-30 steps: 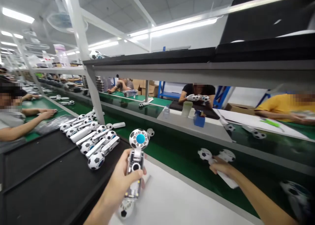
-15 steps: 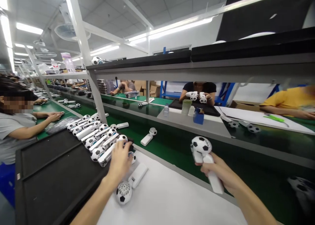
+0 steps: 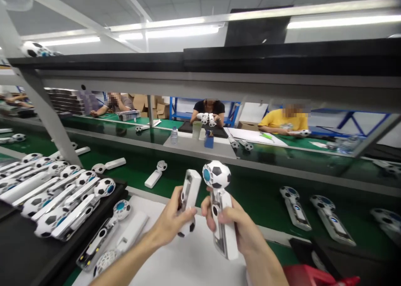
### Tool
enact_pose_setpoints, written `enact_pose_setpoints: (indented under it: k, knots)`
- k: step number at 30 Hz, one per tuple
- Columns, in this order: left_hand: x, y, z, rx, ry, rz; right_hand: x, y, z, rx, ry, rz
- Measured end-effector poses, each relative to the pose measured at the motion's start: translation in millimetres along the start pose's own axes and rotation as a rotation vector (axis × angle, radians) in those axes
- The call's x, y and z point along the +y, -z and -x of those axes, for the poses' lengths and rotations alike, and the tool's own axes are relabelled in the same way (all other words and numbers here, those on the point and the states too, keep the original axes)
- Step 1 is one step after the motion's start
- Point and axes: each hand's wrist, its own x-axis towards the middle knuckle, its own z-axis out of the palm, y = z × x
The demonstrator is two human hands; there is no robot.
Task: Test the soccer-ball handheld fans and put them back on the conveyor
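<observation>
My left hand (image 3: 173, 217) grips a white handle shell (image 3: 190, 190) with a soccer-patterned head at its lower end, held handle-up. My right hand (image 3: 233, 221) grips a soccer-ball handheld fan (image 3: 217, 181) by its white handle, head upright and blue centre showing. Both parts are side by side, close together, above the white mat (image 3: 194, 265). An open fan with its circuit board exposed (image 3: 103, 231) and a loose white cover (image 3: 133, 231) lie on the mat to the left.
A black tray (image 3: 19, 252) at left holds several finished fans (image 3: 62, 194). More fans (image 3: 294, 204) lie on the green conveyor belt (image 3: 260, 194). Other people sit across the line under a grey shelf (image 3: 219, 85). A red object (image 3: 310, 275) is at bottom right.
My left hand left the tray and mat and now holds a shell part. My right hand brought its fan from the belt toward the centre. The view has swung right.
</observation>
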Motion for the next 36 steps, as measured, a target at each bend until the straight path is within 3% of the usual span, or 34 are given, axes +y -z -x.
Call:
enact_pose_setpoints:
  k: [3,8,12,16,20,24,28,31,33,36]
  knots:
    - [2,-8.1,-8,0.037,0.173,0.278,9,12,-3,0.168,-0.012,-0.060]
    - [-5,-4.0,-32,0.134,0.168,0.234,12,28,-10,0.375,-0.038,-0.154]
    - [-24,-10.5,-25,0.210,0.219,0.200,8,30,-12,0.467,-0.065,-0.236]
    - [-35,-4.4,6,0.293,0.205,0.194,3,24,-9,0.483,-0.093,-0.327]
    - [-36,29.6,48,0.397,0.257,-0.116,1,24,-5,0.393,-0.075,-0.341]
    - [-39,52.9,96,0.232,0.505,-0.473,0,26,-1,0.281,-0.077,-0.277]
    - [-45,44.3,126,0.153,0.528,-0.604,-1,24,2,0.241,-0.081,-0.250]
    - [-44,31.3,122,0.116,0.658,-0.454,-2,22,3,0.241,-0.046,-0.235]
    - [-37,25.4,109,0.053,0.755,-0.161,-4,22,5,0.220,-0.025,-0.219]
    - [-16,21.5,85,-0.036,0.733,0.414,-8,21,9,0.146,-0.001,-0.278]
